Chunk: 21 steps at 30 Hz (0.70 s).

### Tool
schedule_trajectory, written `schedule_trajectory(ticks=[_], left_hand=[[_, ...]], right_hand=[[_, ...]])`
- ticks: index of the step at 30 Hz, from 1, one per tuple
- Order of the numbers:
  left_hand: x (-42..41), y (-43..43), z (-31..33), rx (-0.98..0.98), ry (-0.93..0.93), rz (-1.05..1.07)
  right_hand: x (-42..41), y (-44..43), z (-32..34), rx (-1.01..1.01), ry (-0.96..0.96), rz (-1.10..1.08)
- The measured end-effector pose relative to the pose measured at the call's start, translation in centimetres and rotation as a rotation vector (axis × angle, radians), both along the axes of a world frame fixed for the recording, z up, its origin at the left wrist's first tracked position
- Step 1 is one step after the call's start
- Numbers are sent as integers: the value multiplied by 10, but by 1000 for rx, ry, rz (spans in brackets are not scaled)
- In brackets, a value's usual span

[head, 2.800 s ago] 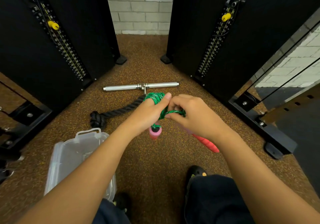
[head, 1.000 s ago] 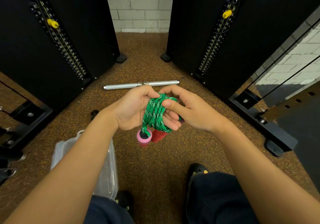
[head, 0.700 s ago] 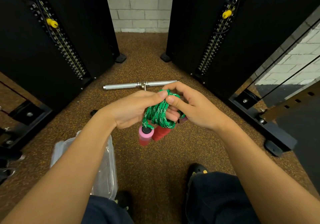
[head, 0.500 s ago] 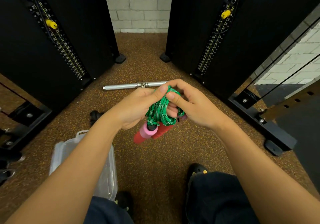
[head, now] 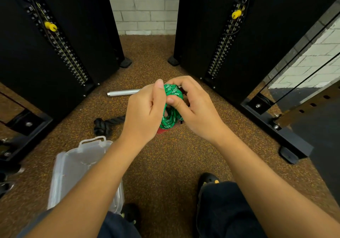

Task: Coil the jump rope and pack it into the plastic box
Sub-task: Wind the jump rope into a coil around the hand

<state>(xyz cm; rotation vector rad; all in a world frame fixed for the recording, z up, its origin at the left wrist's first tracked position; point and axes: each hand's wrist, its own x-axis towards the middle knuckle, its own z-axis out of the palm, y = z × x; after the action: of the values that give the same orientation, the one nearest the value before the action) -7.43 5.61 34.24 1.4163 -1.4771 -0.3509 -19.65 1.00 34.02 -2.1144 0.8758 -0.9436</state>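
Note:
The green jump rope (head: 171,107) is wound into a tight bundle held between both hands at the centre of the view. My left hand (head: 145,112) grips its left side, thumb up over the top. My right hand (head: 193,107) holds the right side, thumb pressed on the coils. Only a sliver of a red handle (head: 161,131) shows under the bundle; the rest of the handles is hidden by my hands. The clear plastic box (head: 79,171) lies on the floor at lower left, partly under my left forearm.
A steel bar handle (head: 123,92) and a black knotted rope attachment (head: 103,125) lie on the speckled brown floor beyond my hands. Black weight-stack towers stand left and right, with a machine base (head: 276,127) at right. My shoes and knees are at the bottom.
The loose end of the rope has been wrapped into the bundle. My left hand has turned over it, so the pink and red handles that hung below are now almost hidden.

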Motion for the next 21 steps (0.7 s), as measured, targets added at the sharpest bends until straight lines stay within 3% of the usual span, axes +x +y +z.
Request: schedule_trajectory(ticks=[5, 8, 15, 18, 21], left_hand=[[5, -10, -5, -47, 33, 106], [10, -15, -7, 39, 161, 101], [21, -12, -4, 418, 695, -290], [33, -5, -1, 469, 692, -388], [58, 8, -4, 560, 527, -391]], right_hand=[[-3, 0, -3, 33, 28, -38], [-3, 3, -5, 72, 54, -20], [-5, -3, 1, 112, 39, -46], [-1, -5, 5, 119, 26, -58], [7, -3, 13, 153, -5, -64]])
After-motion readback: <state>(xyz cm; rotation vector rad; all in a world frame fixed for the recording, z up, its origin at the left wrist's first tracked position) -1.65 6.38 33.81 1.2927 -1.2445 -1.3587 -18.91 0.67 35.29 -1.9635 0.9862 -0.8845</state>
